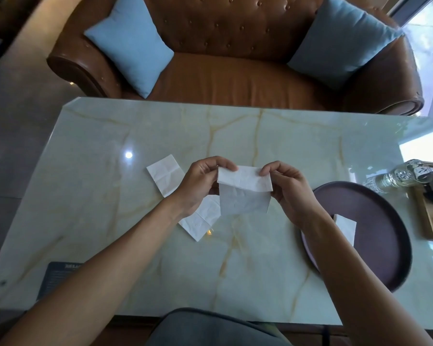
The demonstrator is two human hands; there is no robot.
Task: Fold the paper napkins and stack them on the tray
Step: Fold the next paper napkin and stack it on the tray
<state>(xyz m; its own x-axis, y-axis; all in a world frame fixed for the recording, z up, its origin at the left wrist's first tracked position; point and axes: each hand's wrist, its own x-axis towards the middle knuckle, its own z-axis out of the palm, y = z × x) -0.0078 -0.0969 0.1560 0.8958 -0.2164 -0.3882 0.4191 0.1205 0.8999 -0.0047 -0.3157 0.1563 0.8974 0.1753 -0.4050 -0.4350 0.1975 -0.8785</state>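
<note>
Mid-fold, at frame centre: left hand and right hand each pinching a top corner of the napkin, top edge turned over, held above the table. Right of frame: one folded napkin already on the tray. Beyond, left of centre: two flat napkins waiting. Next, probably: crease flat, then across to the tray.

The worktop is glossy pale marble with tan veins, mirroring a light. The napkin at its centre is thin, creased matt paper. At three o'clock the tray looks smooth, dull plastic; at twelve o'clock the sofa is buttoned shiny leather with cloth cushions.
</note>
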